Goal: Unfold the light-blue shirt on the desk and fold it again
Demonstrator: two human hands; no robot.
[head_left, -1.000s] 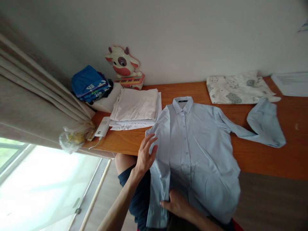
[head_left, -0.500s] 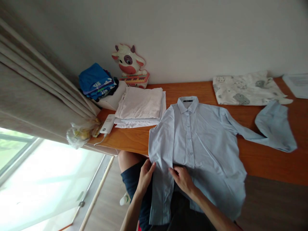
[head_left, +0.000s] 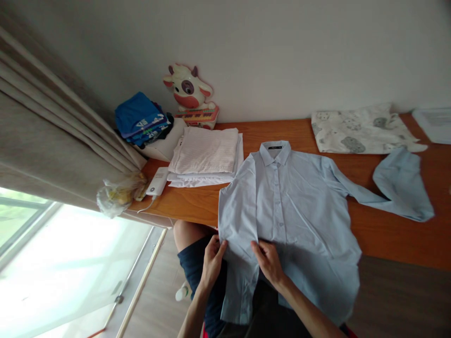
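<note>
Both hands pinching the shirt at lower centre, left hand on its edge, right hand beside, collar pointing toward upper frame.

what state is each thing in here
light blue shirt: spread face up, buttoned, left side folded in, hem hanging off the desk
shirt's far sleeve: stretched out, cuff end bent over
left hand: pinching the shirt's folded edge
right hand: pinching the shirt
white clothes: folded, stacked
blue clothes: folded, piled
printed cloth: lying flat
curtain: drawn aside
</note>
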